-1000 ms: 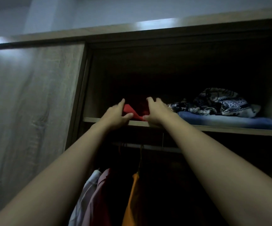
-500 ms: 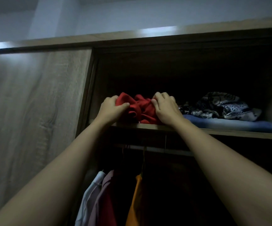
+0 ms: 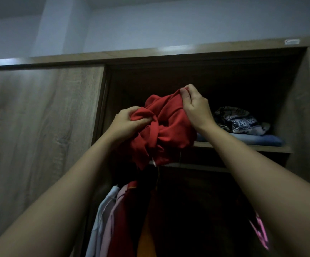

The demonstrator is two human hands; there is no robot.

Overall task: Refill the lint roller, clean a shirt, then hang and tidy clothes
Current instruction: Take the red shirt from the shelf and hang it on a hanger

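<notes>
**Crumpled red fabric garment held up at the left end of the wooden wardrobe shelf.**
The left hand grips a bunched fold on the garment's left side, fingers curled into the cloth. The right hand pinches the garment's upper edge between thumb and fingers. The garment hangs across the shelf's front edge. Upper compartment, right end: a black-and-white patterned cloth lies on a folded blue garment. Lower compartment: white, pink, red and orange hanging clothes side by side.

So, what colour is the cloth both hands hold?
The cloth is plain red; head view.
</notes>
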